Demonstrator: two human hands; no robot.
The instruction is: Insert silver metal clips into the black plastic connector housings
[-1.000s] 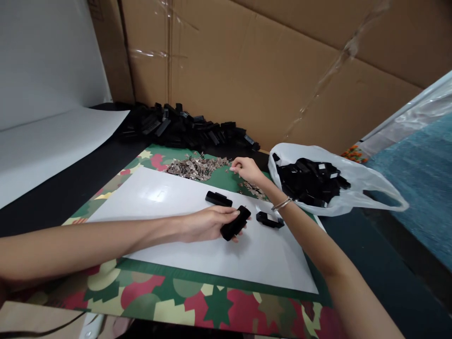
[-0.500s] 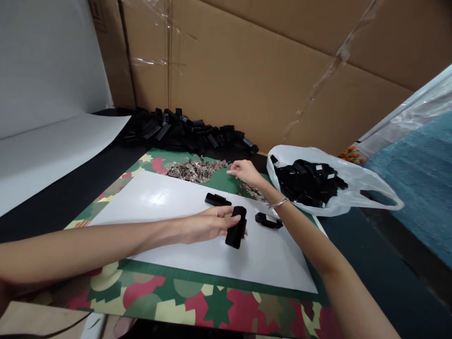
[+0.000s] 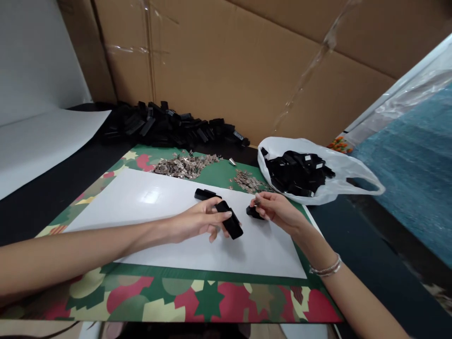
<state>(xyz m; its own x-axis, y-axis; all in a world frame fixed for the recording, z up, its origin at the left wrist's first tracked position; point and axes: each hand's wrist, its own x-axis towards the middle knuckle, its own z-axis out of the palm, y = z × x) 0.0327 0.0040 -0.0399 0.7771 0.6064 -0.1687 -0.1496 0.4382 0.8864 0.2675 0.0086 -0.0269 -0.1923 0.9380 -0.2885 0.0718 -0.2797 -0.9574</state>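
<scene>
My left hand [image 3: 203,219] grips a black plastic housing [image 3: 230,225] over the white sheet [image 3: 148,212], fingers wrapped round its upper end. A hand's width to the right, my right hand [image 3: 277,209] pinches a small metal piece [image 3: 257,201] between thumb and forefinger. Under that hand lies a second black housing [image 3: 252,213], partly hidden. A third black housing [image 3: 205,193] rests on the sheet just behind my left hand.
Two heaps of small metal clips [image 3: 183,165] [image 3: 247,181] lie on the green patterned mat [image 3: 212,296]. A white plastic bag [image 3: 339,181] holds black parts at the right. A long pile of black housings [image 3: 169,125] runs along the cardboard wall [image 3: 229,61].
My right hand has come back from the metal clips toward me, now pinching a small piece beside the housing. My left hand has turned the black housing. The view shifted slightly.
</scene>
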